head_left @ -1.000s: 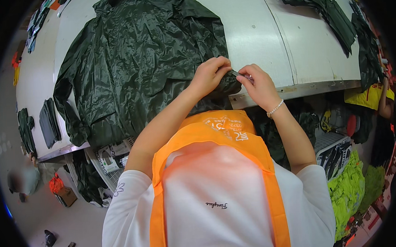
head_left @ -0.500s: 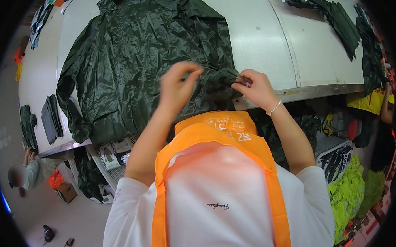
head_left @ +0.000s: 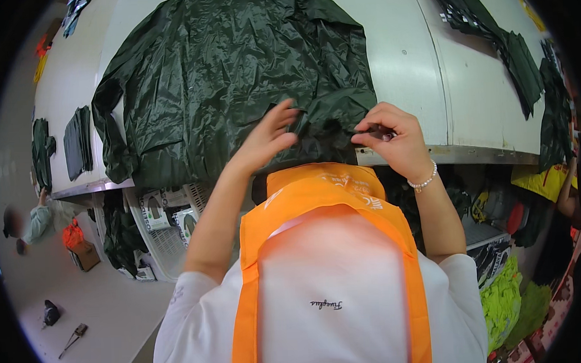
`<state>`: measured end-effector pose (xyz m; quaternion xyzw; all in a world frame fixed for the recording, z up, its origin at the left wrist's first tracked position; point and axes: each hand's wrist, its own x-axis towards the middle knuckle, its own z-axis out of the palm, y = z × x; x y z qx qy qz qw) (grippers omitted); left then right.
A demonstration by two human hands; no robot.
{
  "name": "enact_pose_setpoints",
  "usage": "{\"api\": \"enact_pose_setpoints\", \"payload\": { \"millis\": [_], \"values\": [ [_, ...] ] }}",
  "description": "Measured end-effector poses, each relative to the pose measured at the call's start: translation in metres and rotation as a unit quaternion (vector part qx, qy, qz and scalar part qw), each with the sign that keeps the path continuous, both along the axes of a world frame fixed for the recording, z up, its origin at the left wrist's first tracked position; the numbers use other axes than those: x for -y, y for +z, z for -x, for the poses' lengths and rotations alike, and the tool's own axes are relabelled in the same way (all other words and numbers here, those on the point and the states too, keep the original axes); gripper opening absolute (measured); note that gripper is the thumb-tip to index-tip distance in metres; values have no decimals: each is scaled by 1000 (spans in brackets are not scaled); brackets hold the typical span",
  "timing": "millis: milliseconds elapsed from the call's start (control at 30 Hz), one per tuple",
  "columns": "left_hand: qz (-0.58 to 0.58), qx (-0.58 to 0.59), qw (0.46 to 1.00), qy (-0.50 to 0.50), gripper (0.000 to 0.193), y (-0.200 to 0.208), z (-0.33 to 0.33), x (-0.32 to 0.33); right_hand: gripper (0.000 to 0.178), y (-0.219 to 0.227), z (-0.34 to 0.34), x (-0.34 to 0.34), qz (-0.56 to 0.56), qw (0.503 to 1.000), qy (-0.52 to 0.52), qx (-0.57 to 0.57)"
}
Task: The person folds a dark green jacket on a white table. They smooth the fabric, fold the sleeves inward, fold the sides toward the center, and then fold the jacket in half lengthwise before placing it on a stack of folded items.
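Observation:
A shiny dark green rain jacket (head_left: 221, 87) lies spread and creased on the white table, its lower edge toward me. Over its lower right part hovers my left hand (head_left: 266, 134), fingers apart and a little blurred, with nothing seen in it. My right hand (head_left: 395, 135), a beaded bracelet on its wrist, is pinched closed at the jacket's right lower corner. Something small and dark shows between its fingers, mostly hidden, so its kind cannot be made out. Whether the fingertips also touch the cloth is unclear.
Folded dark green garments lie on the white table (head_left: 403, 92) at left (head_left: 78, 144) and far right (head_left: 485, 37). White baskets (head_left: 156, 233) with packages stand below its edge. Bright yellow-green clothing (head_left: 503, 302) is low on the right. Another person's sleeve (head_left: 38, 222) shows at far left.
My left hand has opened from a pinch near the jacket cloth. The gathered cloth between my hands has dropped flatter. My right hand stays pinched, slightly lower in view.

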<state>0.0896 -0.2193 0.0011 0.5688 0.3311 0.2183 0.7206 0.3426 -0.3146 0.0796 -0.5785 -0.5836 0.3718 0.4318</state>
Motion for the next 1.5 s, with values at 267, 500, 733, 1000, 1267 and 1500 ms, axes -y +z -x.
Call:
{"api": "enact_pose_setpoints", "payload": {
  "millis": [267,500,733,1000,1267,1500],
  "values": [
    [216,213,953,-11,60,18,-75,-9,32,7,-24,-4,4,945,-262,-198],
    [-110,33,992,50,63,30,-94,6,47,-29,-2,10,152,909,-125,-367],
    [-18,117,986,-120,66,59,-78,4,19,-24,-21,-2,-56,951,-286,102],
    [-172,-190,948,188,13,19,-111,-50,16,17,22,-10,40,967,-150,-202],
    [27,56,986,-153,17,58,-84,-17,15,-8,-26,-4,-63,947,-312,-48],
    [51,83,994,-59,53,58,-91,-36,14,9,-37,-3,-79,970,-205,-101]
  ]
}}
